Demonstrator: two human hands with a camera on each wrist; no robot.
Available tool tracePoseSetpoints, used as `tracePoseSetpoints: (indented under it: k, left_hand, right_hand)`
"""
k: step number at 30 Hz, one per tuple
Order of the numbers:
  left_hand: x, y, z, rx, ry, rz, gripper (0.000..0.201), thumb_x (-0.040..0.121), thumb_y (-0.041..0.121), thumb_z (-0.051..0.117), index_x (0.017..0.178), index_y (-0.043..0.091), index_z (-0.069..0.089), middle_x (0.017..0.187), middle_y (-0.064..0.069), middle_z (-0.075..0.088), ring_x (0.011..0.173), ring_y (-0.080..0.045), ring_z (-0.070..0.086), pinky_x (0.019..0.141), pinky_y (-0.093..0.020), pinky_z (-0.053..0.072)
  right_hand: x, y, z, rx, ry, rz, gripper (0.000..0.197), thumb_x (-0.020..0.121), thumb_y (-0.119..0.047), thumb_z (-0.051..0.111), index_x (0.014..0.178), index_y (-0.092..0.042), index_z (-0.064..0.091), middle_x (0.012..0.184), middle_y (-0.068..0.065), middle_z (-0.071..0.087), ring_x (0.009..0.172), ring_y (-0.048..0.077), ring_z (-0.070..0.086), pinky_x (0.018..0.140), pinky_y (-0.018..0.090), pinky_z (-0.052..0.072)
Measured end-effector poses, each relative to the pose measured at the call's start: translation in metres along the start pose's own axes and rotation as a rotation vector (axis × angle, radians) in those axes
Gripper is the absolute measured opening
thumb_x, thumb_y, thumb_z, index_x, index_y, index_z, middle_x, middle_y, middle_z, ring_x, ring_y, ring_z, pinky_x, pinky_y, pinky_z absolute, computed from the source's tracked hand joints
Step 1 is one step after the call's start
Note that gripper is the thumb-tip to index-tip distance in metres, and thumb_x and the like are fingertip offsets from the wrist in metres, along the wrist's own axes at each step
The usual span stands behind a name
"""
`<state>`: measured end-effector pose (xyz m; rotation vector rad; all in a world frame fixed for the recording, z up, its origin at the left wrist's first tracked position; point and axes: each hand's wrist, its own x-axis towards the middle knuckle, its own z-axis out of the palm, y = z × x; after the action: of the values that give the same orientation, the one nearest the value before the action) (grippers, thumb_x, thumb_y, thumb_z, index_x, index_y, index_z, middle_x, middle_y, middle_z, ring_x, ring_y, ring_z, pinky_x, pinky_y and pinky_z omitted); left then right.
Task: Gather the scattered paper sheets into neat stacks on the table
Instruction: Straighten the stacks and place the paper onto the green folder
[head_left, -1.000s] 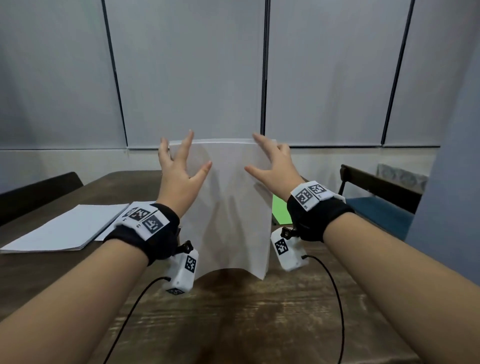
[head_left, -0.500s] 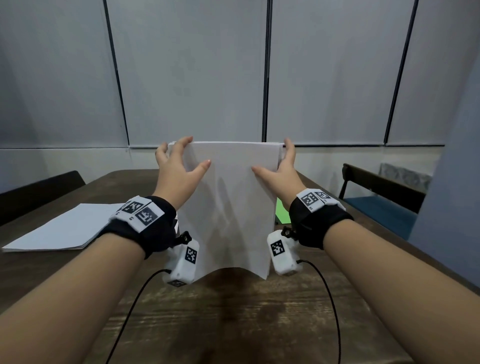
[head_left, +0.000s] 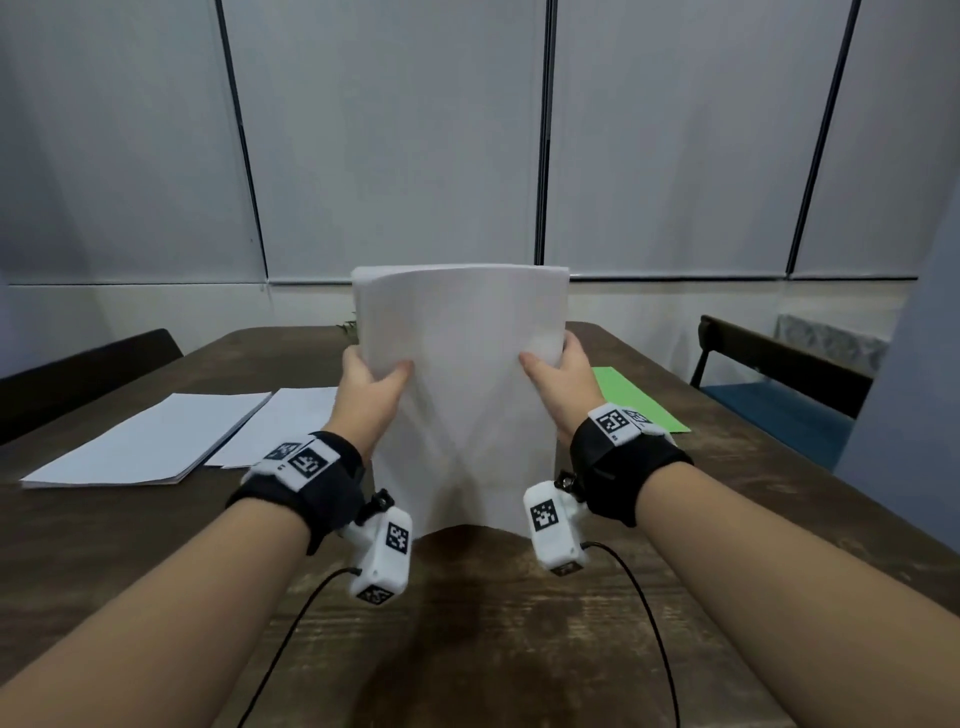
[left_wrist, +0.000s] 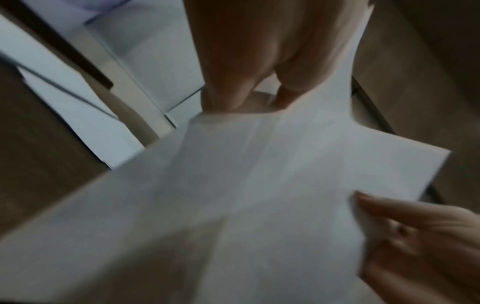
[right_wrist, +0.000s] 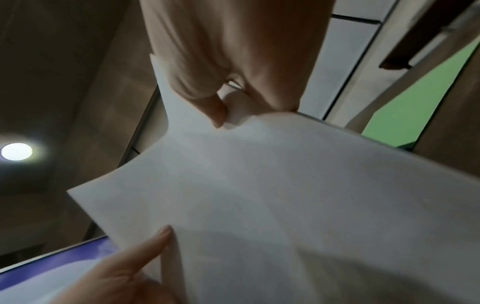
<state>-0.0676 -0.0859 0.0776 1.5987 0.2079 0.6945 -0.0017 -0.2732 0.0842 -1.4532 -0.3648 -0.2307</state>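
A dark wooden tabletop (head_left: 483, 649) fills the lower part of the head view, with grey wall panels (head_left: 389, 135) seen behind it. A dark chair (head_left: 779, 364) with a blue seat is seen at the right edge, and a dark chair back (head_left: 88, 374) at the left.

A bundle of white sheets (head_left: 462, 395) is held upright over the middle of the tabletop, its lower edge resting on or just above the wood; which of the two cannot be told. The bundle is bowed, and its lower edge is arched upward at the centre.

On the left side of the tabletop a flat white stack (head_left: 150, 441) is laid, with a second white stack (head_left: 275, 426) just beside it on the right and partly under its edge. A green sheet (head_left: 639, 400) is laid flat on the right side, behind the right wrist.

The bundle's left edge is pinched by the left hand (head_left: 369, 389), thumb on the near face and fingers wrapped behind. Its right edge is pinched likewise by the right hand (head_left: 561, 384). Each grip is closed on the paper, as is confirmed in both wrist views.

Black wristbands with white marker blocks are worn on both wrists.
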Motion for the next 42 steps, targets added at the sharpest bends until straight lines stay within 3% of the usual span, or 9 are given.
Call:
tracePoseSetpoints:
  k: [4,7,10,15,21,23,31,38,42]
  left_hand:
    - [0.003,0.016,0.019,0.092,0.169,0.169,0.022,0.093,0.009,0.049,0.113,0.01,0.042,0.115,-0.013,0.058,0.105,-0.031,0.058,0.095,-0.042,0.048]
    - [0.007,0.02,0.024,0.165,0.27,0.289,0.024,0.092,0.015,0.047,0.114,0.008,0.041,0.114,-0.013,0.056,0.106,-0.034,0.054,0.095,-0.048,0.045]
    - [-0.001,0.001,0.024,0.171,0.29,0.227,0.032,0.092,0.021,0.049,0.119,0.009,0.037,0.116,-0.013,0.055,0.108,-0.035,0.051,0.095,-0.048,0.044]
    - [-0.008,-0.053,0.004,0.088,0.167,-0.03,0.033,0.092,0.027,0.055,0.112,0.015,0.032,0.111,-0.007,0.054,0.107,-0.029,0.056,0.095,-0.042,0.047]
    - [-0.007,-0.076,-0.005,0.051,0.067,-0.081,0.045,0.086,0.041,0.059,0.113,0.016,0.033,0.12,-0.004,0.052,0.112,-0.023,0.055,0.099,-0.048,0.045]
    - [-0.006,-0.082,-0.005,0.035,0.064,-0.084,0.047,0.079,0.049,0.059,0.108,0.02,0.036,0.119,-0.003,0.054,0.111,-0.023,0.056,0.098,-0.049,0.046]
    - [-0.005,-0.074,-0.005,0.125,0.074,0.087,0.024,0.095,0.025,0.055,0.108,0.016,0.037,0.116,-0.007,0.056,0.107,-0.022,0.057,0.094,-0.044,0.049]
    - [-0.017,-0.092,-0.021,0.562,-0.151,-0.144,0.028,0.096,0.01,0.05,0.11,0.007,0.026,0.125,-0.02,0.049,0.113,-0.03,0.051,0.089,-0.033,0.039]
    - [-0.005,-0.084,-0.016,0.599,-0.308,-0.331,0.036,0.095,0.015,0.054,0.119,0.003,0.031,0.12,-0.009,0.048,0.106,-0.025,0.05,0.092,-0.034,0.043]
  right_hand:
    - [0.005,-0.012,0.013,-0.006,0.019,-0.139,0.03,0.085,0.006,0.053,0.096,-0.021,0.057,0.105,0.012,0.067,0.097,0.027,0.065,0.094,0.047,0.051]
    - [0.011,-0.015,0.022,-0.052,0.116,-0.224,0.028,0.081,-0.006,0.053,0.104,-0.021,0.059,0.108,0.013,0.066,0.102,0.029,0.063,0.095,0.046,0.05]
    - [0.009,0.009,0.024,-0.111,0.176,-0.134,0.038,0.084,-0.016,0.053,0.122,-0.015,0.056,0.116,0.014,0.061,0.108,0.029,0.06,0.099,0.045,0.046]
    - [-0.014,0.067,0.014,-0.166,0.042,0.052,0.009,0.095,-0.021,0.054,0.102,-0.022,0.049,0.111,0.004,0.063,0.111,0.027,0.059,0.1,0.04,0.044]
    - [-0.011,0.085,0.007,-0.037,-0.075,0.113,0.046,0.083,-0.033,0.07,0.117,-0.019,0.042,0.125,0.007,0.055,0.111,0.018,0.059,0.097,0.036,0.048]
    - [-0.01,0.088,0.006,-0.035,-0.091,0.139,0.042,0.087,-0.028,0.067,0.119,-0.021,0.041,0.125,0.006,0.057,0.111,0.019,0.059,0.1,0.041,0.047]
    - [-0.009,0.088,0.009,-0.074,-0.002,0.03,0.02,0.092,-0.013,0.06,0.096,-0.03,0.049,0.112,0.001,0.064,0.107,0.019,0.062,0.1,0.043,0.047]
    - [-0.031,0.109,0.002,-0.287,-0.116,0.206,0.03,0.1,-0.02,0.047,0.128,-0.014,0.037,0.116,-0.001,0.054,0.118,0.022,0.054,0.098,0.03,0.04]
    - [-0.027,0.098,-0.007,-0.433,-0.083,0.207,0.024,0.099,-0.017,0.048,0.12,-0.007,0.044,0.121,0.009,0.058,0.11,0.028,0.057,0.096,0.038,0.045]
